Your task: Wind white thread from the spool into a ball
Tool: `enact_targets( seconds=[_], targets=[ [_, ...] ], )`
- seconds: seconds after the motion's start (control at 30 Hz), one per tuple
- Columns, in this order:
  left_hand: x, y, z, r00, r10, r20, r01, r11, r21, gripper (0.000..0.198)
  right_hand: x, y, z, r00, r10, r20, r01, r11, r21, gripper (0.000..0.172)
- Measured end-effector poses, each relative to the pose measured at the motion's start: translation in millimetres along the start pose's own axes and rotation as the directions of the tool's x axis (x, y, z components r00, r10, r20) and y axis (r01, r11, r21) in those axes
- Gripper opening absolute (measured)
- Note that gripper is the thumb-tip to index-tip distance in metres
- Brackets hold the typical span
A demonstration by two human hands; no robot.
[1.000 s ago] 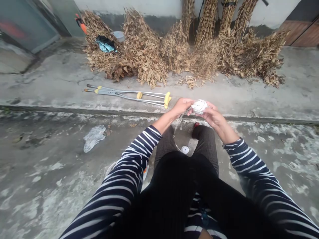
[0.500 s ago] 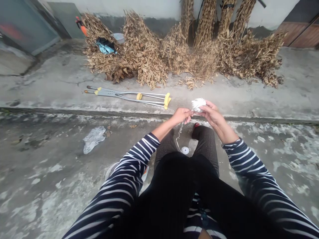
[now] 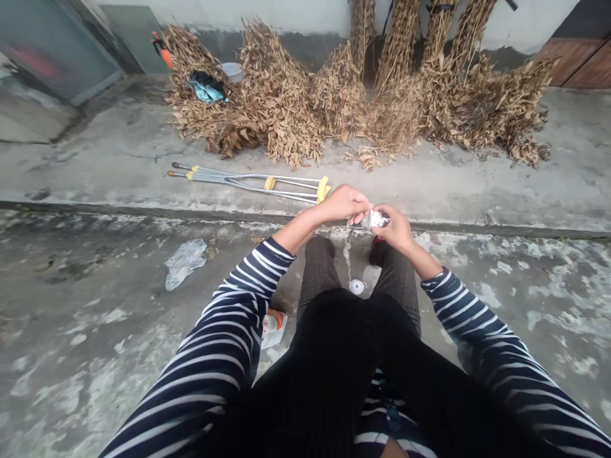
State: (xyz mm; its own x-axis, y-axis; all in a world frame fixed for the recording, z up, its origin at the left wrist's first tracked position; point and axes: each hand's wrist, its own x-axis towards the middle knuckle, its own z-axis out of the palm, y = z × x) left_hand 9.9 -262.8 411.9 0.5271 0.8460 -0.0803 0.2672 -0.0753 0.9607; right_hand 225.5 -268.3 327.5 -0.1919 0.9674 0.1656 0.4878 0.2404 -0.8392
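Lying on ground, far L: crumpled clear plastic bag [image 3: 186,264]. Next, pr of crutches [image 3: 229,179] w/ yellow pads, flat on concrete ledge [image 3: 114,181], dried plants [image 3: 291,108] behind. Orange/white pkt [image 3: 273,327] by L sleeve [image 3: 229,318], partly hidden. L hand [image 3: 346,203]: fingers curled, mostly closed, tips at L side of white ball [image 3: 378,219]; can't tell if pinching strand [image 3: 348,251]. Strand, blurry, runs from below L hand down twd white disc [image 3: 356,287] on ground btwn legs [image 3: 319,264]. Ball's held up btwn both hands; R hand [image 3: 396,230] thumb + fingers closed arnd it.
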Motion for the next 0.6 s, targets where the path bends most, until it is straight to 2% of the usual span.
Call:
enact_targets(
  seconds=[0.07,0.13,0.23,0.33,0.4,0.47,0.53,0.6],
  targets=[
    [10.4,4.3,-6.4,1.0,0.021,0.015,-0.022,0.999,0.027,0.038,-5.7,-9.3,3.9,0.998,-0.011,0.054,0.006,0.997,0.079,0.044],
    [20.4,2.5,-9.8,1.0,0.028,0.006,-0.028,0.999,0.036,0.04,-8.2,-20.1,2.7,0.991,-0.014,0.131,-0.017,0.972,0.233,0.045],
    [30.9,-11.3,-8.1,0.998,0.019,-0.052,-0.021,0.999,-0.027,0.037,-10.2,-36.0,-6.0,0.97,0.036,0.242,-0.154,0.856,0.493,0.046],
    [32.4,-32.0,2.8,0.992,-0.009,-0.128,-0.012,0.987,-0.157,0.039,-10.1,-46.5,-16.5,0.961,0.117,0.249,-0.255,0.723,0.642,0.046],
    [28.2,-44.5,14.5,0.991,-0.033,-0.128,0.002,0.972,-0.237,0.042,-4.5,-48.7,-23.4,0.97,0.143,0.194,-0.239,0.681,0.692,0.045],
    [21.1,-52.4,28.0,0.992,-0.061,-0.106,0.026,0.953,-0.303,0.04,7.7,-46.4,-31.0,0.983,0.161,0.092,-0.179,0.7,0.691,0.045],
    [13.4,-53.9,40.9,0.991,-0.085,-0.1,0.045,0.937,-0.347,0.039,24.7,-39.2,-39.3,0.985,0.161,-0.06,-0.095,0.802,0.589,0.043],
    [7.2,-49.7,49.6,0.994,-0.088,-0.07,0.058,0.933,-0.356,0.04,40.8,-27.6,-46.5,0.967,0.095,-0.237,-0.01,0.942,0.335,0.043]
  ],
)
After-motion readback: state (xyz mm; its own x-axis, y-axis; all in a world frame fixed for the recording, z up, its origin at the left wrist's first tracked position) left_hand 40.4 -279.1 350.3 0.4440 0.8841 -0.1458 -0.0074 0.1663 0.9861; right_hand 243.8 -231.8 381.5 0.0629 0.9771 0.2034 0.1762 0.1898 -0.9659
